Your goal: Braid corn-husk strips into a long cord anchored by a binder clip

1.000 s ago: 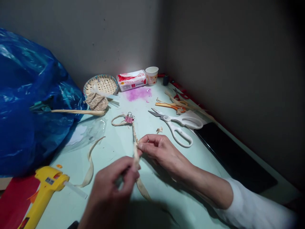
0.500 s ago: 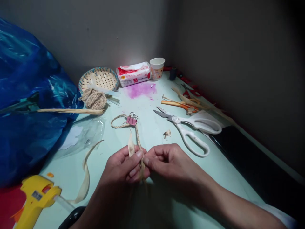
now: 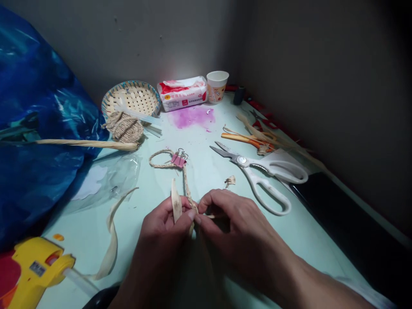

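A thin braided straw cord point(image 3: 187, 185) runs from a pink binder clip point(image 3: 178, 160) toward me, and beyond the clip it forms a loop point(image 3: 151, 161). My left hand point(image 3: 170, 225) pinches the near end of the braid between thumb and fingers. A pale flat husk strip point(image 3: 175, 199) sticks up from that same hand. Right beside it, my right hand point(image 3: 222, 219) is closed on a thin straw strand point(image 3: 214, 216) that leaves the braid sideways. Loose strand ends hang below the fingers, partly in shadow.
White-handled scissors point(image 3: 254, 167) lie open at the right, near a black flat object point(image 3: 341, 214). A yellow glue gun point(image 3: 41, 270) and blue plastic bag point(image 3: 48, 128) are at left. Behind stand a woven basket point(image 3: 131, 98), twine point(image 3: 124, 127), a tissue pack point(image 3: 183, 94) and paper cup point(image 3: 218, 88).
My right hand has turned and drawn a strand out to the right of the braid. My left hand keeps its pinch. The view has shifted slightly.
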`<state>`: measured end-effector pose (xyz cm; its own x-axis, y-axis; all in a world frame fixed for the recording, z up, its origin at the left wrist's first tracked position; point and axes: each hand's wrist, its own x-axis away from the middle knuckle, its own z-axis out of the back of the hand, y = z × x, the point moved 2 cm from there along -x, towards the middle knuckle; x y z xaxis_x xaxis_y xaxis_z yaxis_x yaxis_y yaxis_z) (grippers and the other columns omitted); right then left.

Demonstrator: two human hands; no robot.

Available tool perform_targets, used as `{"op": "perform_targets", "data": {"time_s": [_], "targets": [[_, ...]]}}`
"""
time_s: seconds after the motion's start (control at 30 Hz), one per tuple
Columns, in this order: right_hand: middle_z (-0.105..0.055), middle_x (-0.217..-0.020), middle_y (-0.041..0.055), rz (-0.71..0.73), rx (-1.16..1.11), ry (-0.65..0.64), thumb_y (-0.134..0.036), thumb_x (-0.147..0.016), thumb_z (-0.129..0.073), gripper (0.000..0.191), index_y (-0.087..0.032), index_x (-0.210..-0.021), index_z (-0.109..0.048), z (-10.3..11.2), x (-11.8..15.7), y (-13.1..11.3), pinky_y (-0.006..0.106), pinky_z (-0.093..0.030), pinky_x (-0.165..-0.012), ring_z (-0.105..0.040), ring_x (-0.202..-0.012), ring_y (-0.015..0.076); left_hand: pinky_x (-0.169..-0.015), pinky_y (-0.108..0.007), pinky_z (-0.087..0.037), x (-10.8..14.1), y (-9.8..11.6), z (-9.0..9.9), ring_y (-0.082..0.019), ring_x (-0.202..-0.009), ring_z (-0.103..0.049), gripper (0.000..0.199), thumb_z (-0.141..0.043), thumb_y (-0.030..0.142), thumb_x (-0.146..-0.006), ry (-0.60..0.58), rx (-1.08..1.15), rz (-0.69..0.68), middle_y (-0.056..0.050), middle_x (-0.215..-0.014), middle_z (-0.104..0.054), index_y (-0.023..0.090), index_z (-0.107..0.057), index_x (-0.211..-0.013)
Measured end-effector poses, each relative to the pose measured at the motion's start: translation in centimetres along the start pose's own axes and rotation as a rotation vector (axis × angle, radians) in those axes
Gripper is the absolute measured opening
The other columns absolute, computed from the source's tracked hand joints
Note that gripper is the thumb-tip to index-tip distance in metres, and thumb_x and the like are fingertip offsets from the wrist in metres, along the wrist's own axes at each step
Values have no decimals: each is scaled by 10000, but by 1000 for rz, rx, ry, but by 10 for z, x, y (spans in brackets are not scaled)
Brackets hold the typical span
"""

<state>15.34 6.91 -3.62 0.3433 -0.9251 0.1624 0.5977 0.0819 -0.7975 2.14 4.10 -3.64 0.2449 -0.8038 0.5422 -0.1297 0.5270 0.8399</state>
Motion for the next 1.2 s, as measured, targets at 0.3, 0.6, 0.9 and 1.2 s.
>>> {"op": "perform_targets", "data": {"time_s": [0.3, 0.6, 0.9, 1.2], "targets": [[-619, -745, 26, 44, 37, -68, -333, -889, -524, 190, -203, -789, -620, 4, -6, 2, 280, -330, -599, -498, -685, 164, -560, -235, -442, -1, -3, 0, -170, -642, -620, 280, -749, 276, -637, -20, 4, -53, -18, -688, -663, 155, -665, -876], [-601, -626, -25, 54, -30, -69, -239, -811, -542, 91, -205, -753, -603, 3, -7, 7, 234, -326, -530, -483, -566, 113, -507, -223, -411, -6, 2, 0, -119, -504, -538, 151, -722, 169, -585, -1, -137, -148, 18, -573, -611, 154, -656, -720], [-593, -642, -17, -36, -205, -161, -227, -789, -542, 91, -182, -737, -602, 1, -10, 6, 212, -338, -473, -483, -553, 100, -403, -172, -275, -8, 1, 5, -55, -409, -399, 151, -723, 224, -639, -61, -129, -117, 47, -524, -557, 162, -632, -741], [-617, -653, -4, 21, -140, -163, -213, -805, -531, 100, -181, -750, -607, 0, -9, 5, 232, -350, -506, -499, -562, 111, -429, -170, -318, -8, 1, 7, -73, -446, -448, 212, -733, 306, -668, -94, -90, -76, 46, -522, -550, 164, -594, -741]]}}
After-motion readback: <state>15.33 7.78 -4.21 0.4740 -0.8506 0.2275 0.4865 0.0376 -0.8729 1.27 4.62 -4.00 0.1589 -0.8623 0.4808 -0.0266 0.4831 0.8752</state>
